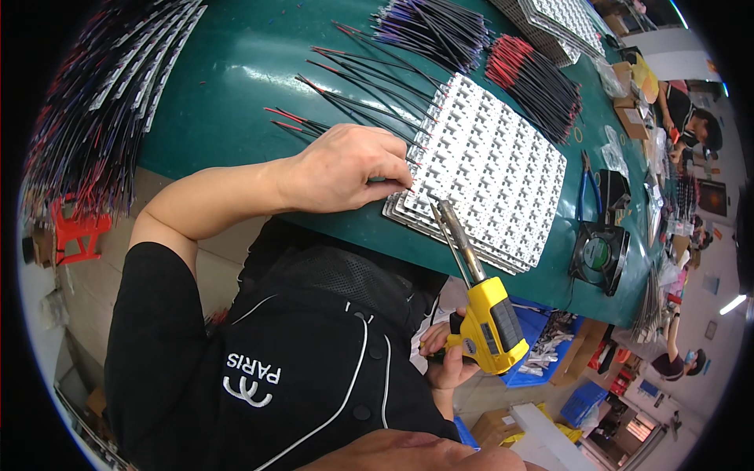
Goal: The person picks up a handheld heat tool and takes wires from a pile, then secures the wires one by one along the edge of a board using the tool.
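A stack of white circuit board panels (487, 165) with rows of small parts lies tilted on the green table. Black wires with red ends (365, 98) fan out from the top panel's left edge. My left hand (349, 169) is closed in a pinch at that edge, on what looks like a thin wire; the fingers mostly cover it. My right hand (452, 357) grips the handle of a yellow and black soldering gun (495, 326). The gun's metal tip and thin feed tube reach over the panel's near left corner, a little right of my left fingertips.
Bundles of dark wires (436, 31) and red-ended black wires (534, 86) lie beyond the panels. Wired strips (102, 102) hang at the left table edge. To the right are blue-handled pliers (587, 188) and a black fan (599, 257). Other people work at far right.
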A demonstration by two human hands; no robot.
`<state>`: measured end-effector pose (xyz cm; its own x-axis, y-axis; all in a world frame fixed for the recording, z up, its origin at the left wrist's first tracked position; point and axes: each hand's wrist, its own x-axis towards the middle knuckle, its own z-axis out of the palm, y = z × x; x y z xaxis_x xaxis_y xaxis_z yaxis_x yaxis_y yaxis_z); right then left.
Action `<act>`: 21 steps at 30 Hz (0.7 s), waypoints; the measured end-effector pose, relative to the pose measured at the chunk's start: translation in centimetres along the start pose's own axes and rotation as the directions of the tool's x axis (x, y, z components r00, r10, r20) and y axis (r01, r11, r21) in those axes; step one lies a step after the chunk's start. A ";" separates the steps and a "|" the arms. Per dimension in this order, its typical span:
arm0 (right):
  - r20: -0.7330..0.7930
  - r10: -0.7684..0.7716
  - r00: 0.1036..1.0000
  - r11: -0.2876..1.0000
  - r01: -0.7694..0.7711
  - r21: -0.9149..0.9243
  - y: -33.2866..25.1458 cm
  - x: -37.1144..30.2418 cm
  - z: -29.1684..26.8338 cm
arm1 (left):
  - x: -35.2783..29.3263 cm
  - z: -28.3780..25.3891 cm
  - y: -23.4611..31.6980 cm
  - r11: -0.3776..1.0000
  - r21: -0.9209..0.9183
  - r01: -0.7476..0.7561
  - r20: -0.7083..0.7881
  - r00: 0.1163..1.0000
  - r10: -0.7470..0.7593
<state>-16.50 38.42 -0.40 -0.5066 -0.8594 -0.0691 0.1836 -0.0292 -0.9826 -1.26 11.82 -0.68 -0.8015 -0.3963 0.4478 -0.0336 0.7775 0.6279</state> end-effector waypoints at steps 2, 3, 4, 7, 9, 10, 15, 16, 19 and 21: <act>0.010 0.007 1.000 1.000 -0.007 0.005 0.0 -0.1 -0.1 | 0.0 0.1 0.0 1.000 -0.011 0.008 0.000 1.000 -0.008; 0.013 0.014 1.000 1.000 -0.014 0.001 0.0 -0.1 -0.1 | 0.0 0.1 0.1 1.000 -0.018 0.019 0.008 1.000 -0.019; 0.015 0.021 1.000 1.000 -0.021 -0.003 0.0 -0.2 0.0 | 0.0 0.1 0.2 0.999 -0.026 0.029 0.017 0.999 -0.029; 0.026 0.029 0.999 0.999 -0.028 -0.020 -0.1 -0.1 0.1 | -0.1 0.1 0.3 0.998 -0.022 0.053 0.031 0.998 -0.052; 0.022 0.019 1.000 1.000 -0.018 -0.020 0.1 -0.2 0.0 | -0.1 0.1 0.4 0.998 -0.021 0.061 0.033 0.998 -0.060; 0.017 0.007 1.000 1.000 -0.007 -0.019 0.2 -0.3 -0.1 | -0.1 0.1 0.4 0.998 -0.019 0.067 0.035 0.997 -0.066; 0.015 0.010 1.000 1.000 -0.010 -0.020 0.1 -0.4 0.0 | -0.2 0.3 0.3 0.996 -0.036 0.076 0.034 0.997 -0.075; 0.014 0.019 1.000 1.000 -0.019 -0.021 0.1 -0.4 0.0 | -0.2 0.3 0.3 0.996 -0.044 0.077 0.029 0.997 -0.076; 0.042 0.008 0.999 1.000 -0.007 -0.023 0.0 -0.2 0.1 | -0.1 0.3 0.4 0.994 -0.052 0.091 0.030 0.996 -0.090; 0.056 0.018 0.998 0.999 -0.016 -0.033 0.1 -0.2 -0.1 | -0.2 0.3 0.4 0.994 -0.050 0.093 0.028 0.995 -0.092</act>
<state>-16.50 38.62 -0.50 -0.4550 -0.8872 -0.0768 0.1639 0.0013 -0.9865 -1.35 12.33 -0.74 -0.8115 -0.4523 0.3699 -0.0787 0.7119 0.6979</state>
